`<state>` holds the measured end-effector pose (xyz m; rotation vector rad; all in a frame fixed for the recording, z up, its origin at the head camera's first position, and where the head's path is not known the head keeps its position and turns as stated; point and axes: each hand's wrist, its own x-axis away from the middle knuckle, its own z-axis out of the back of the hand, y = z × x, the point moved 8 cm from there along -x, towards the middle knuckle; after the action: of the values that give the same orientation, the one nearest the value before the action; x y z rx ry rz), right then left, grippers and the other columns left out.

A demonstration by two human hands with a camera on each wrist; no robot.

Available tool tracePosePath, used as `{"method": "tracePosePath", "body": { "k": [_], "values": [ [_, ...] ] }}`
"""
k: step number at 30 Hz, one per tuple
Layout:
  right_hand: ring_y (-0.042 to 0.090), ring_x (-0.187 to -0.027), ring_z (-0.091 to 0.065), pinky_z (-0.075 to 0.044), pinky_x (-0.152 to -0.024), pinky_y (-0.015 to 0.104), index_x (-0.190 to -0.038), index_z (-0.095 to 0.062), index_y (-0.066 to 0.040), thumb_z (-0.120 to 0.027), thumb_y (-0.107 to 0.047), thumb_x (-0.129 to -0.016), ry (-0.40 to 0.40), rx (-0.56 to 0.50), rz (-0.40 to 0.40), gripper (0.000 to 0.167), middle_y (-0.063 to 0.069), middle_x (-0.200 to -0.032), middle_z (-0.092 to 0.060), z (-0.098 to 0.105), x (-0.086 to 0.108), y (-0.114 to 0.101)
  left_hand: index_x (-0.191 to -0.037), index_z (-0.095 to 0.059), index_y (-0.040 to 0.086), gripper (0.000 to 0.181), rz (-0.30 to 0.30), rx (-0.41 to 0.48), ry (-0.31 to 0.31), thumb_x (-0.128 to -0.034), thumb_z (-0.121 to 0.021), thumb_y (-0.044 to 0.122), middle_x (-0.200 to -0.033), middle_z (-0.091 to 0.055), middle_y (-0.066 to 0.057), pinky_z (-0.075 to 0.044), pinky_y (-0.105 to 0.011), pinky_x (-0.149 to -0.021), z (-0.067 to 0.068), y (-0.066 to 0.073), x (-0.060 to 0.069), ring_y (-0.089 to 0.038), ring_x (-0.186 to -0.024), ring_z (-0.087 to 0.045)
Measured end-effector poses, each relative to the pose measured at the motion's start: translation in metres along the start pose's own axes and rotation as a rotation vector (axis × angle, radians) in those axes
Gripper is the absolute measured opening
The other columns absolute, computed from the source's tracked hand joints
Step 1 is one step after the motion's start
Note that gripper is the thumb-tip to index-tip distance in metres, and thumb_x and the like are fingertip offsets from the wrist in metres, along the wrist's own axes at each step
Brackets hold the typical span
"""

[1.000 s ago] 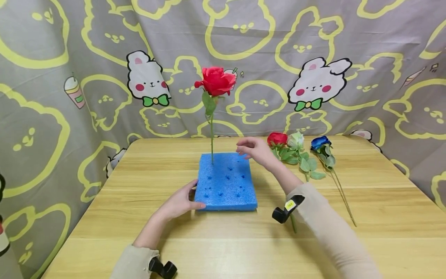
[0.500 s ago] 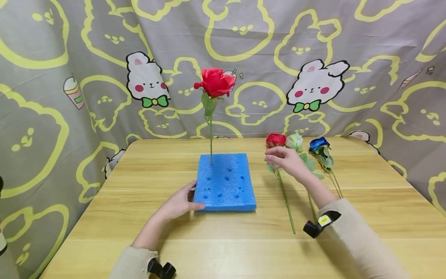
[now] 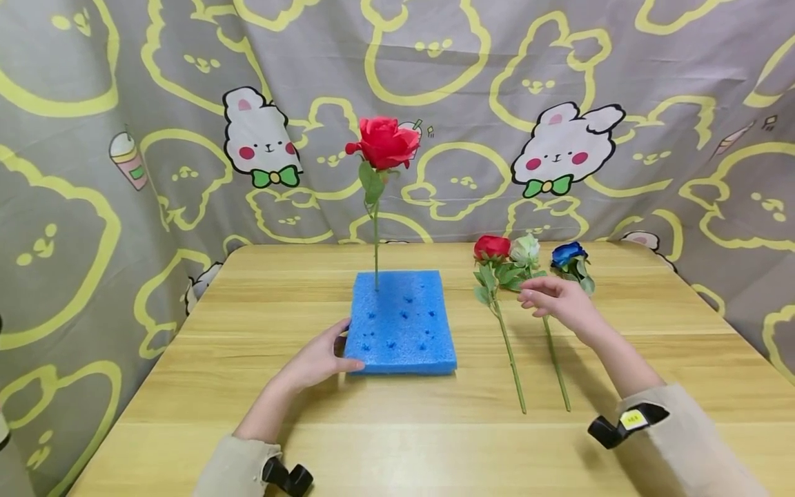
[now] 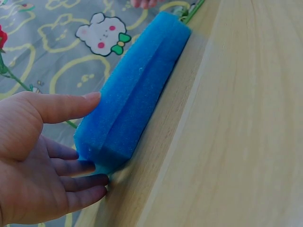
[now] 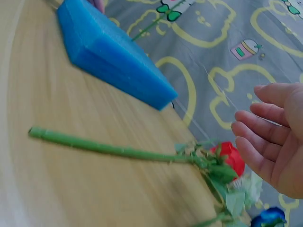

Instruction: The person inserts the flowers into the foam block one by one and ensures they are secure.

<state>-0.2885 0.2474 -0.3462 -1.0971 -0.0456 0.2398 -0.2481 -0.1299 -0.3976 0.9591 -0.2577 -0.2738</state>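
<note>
A blue foam block (image 3: 400, 324) with several small holes lies on the table, and a red rose (image 3: 385, 143) stands upright near its back left. My left hand (image 3: 317, 359) grips the block's front left corner; in the left wrist view the thumb of that hand (image 4: 38, 156) lies on the foam (image 4: 137, 90) with the fingers against its end. My right hand (image 3: 562, 304), empty with loosely bent fingers, hovers over the stem of a pale green-white rose (image 3: 526, 250). In the right wrist view this hand (image 5: 277, 137) holds nothing.
Left of the pale rose lies a second red rose (image 3: 492, 247), its stem toward the front. A blue rose (image 3: 568, 254) lies to the right, partly hidden by my right hand. A patterned curtain (image 3: 459, 69) hangs behind the wooden table (image 3: 397, 435).
My right hand has moved right from beside the foam block, past the lying red rose, to the pale rose. My left hand and the block have stayed in place.
</note>
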Motion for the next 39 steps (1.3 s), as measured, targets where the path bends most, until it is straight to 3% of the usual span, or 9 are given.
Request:
{"method": "tracePosePath", "body": {
  "k": [5, 11, 14, 27, 34, 39],
  "values": [
    [0.007, -0.085, -0.063, -0.054, -0.073, 0.03, -0.12, -0.05, 0.013, -0.052, -0.023, -0.096, 0.011, -0.002, -0.007, 0.044, 0.006, -0.099, -0.067, 0.01, 0.012, 0.011, -0.145, -0.021, -0.005, 0.092, -0.001, 0.0, -0.002, -0.0774, -0.076, 0.026, -0.142, -0.034, -0.024, -0.033, -0.05, -0.101, 0.002, 0.002, 0.001, -0.037, -0.125, -0.04],
    [0.01, -0.086, -0.063, -0.054, -0.071, 0.027, -0.122, -0.046, 0.017, -0.05, -0.019, -0.097, 0.027, 0.03, -0.033, 0.044, 0.028, -0.107, -0.06, 0.021, 0.024, 0.025, -0.145, -0.019, -0.004, 0.092, 0.005, 0.021, -0.009, -0.0777, -0.075, 0.026, -0.144, -0.032, -0.023, -0.032, -0.05, -0.102, 0.002, 0.001, 0.001, -0.038, -0.126, -0.038],
    [0.008, -0.085, -0.063, -0.054, -0.071, 0.028, -0.122, -0.047, 0.016, -0.05, -0.021, -0.097, 0.042, 0.063, -0.071, 0.045, 0.03, -0.111, -0.058, 0.024, 0.028, 0.035, -0.145, -0.019, -0.004, 0.092, 0.002, 0.027, -0.011, -0.0779, -0.075, 0.025, -0.144, -0.031, -0.024, -0.032, -0.05, -0.102, 0.002, 0.001, 0.001, -0.038, -0.127, -0.038],
    [0.007, -0.079, -0.061, -0.053, -0.067, 0.026, -0.126, -0.045, 0.015, -0.057, -0.028, -0.093, 0.044, 0.053, -0.262, 0.056, 0.013, -0.102, -0.065, 0.024, 0.029, 0.075, -0.144, -0.021, -0.005, 0.091, 0.004, 0.004, -0.004, -0.0775, -0.076, 0.024, -0.142, -0.035, -0.024, -0.033, -0.049, -0.102, 0.001, 0.003, 0.001, -0.037, -0.125, -0.039],
    [0.01, -0.075, -0.058, -0.051, -0.062, 0.026, -0.122, -0.049, 0.014, -0.058, -0.029, -0.092, 0.039, 0.122, -0.306, 0.053, 0.005, -0.09, -0.064, 0.024, 0.022, 0.086, -0.144, -0.021, -0.005, 0.092, 0.001, -0.002, -0.007, -0.0778, -0.075, 0.026, -0.142, -0.034, -0.024, -0.032, -0.05, -0.102, 0.001, 0.003, 0.002, -0.038, -0.126, -0.039],
    [0.012, -0.065, -0.053, -0.046, -0.054, 0.025, -0.111, -0.058, 0.01, -0.061, -0.026, -0.09, 0.019, 0.229, -0.27, 0.041, 0.003, -0.077, -0.06, 0.021, 0.017, 0.083, -0.144, -0.022, -0.006, 0.091, 0.002, -0.007, -0.004, -0.0775, -0.076, 0.026, -0.142, -0.035, -0.024, -0.032, -0.05, -0.102, 0.001, 0.001, 0.001, -0.037, -0.126, -0.039]
  ]
}}
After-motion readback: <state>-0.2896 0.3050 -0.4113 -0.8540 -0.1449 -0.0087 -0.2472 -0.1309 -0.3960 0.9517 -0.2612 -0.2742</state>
